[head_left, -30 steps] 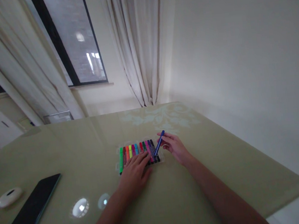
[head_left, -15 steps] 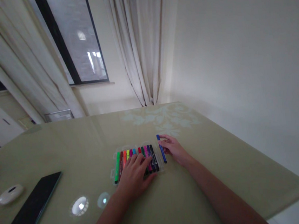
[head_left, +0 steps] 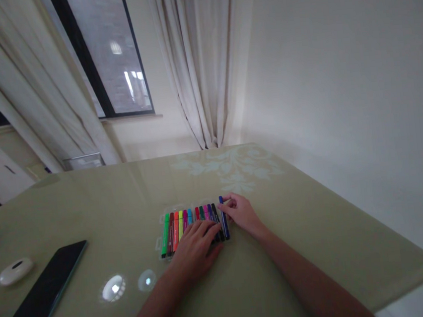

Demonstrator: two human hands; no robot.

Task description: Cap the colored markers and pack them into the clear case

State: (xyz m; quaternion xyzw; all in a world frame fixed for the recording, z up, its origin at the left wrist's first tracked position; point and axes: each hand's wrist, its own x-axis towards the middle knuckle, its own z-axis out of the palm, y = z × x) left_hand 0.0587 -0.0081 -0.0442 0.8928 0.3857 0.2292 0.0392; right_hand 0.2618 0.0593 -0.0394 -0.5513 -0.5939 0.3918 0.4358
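Observation:
A clear plastic tray (head_left: 160,244) lies on the olive-green table (head_left: 267,272) and holds a row of several coloured marker pens (head_left: 176,225). My left hand (head_left: 196,249) lies flat on the near ends of the pens, fingers spread. My right hand (head_left: 241,214) pinches a blue marker (head_left: 223,217) at the right end of the row, where it lies alongside the other pens.
A dark tablet (head_left: 41,292) lies at the near left, with a small white oval object (head_left: 14,271) beside it. Curtains and a window stand behind the table; a white wall runs along its right edge. Two light reflections show on the tabletop.
My right hand brought the blue marker down from a raised, tilted position and laid it in line at the right end of the row. My left hand stayed on the pens.

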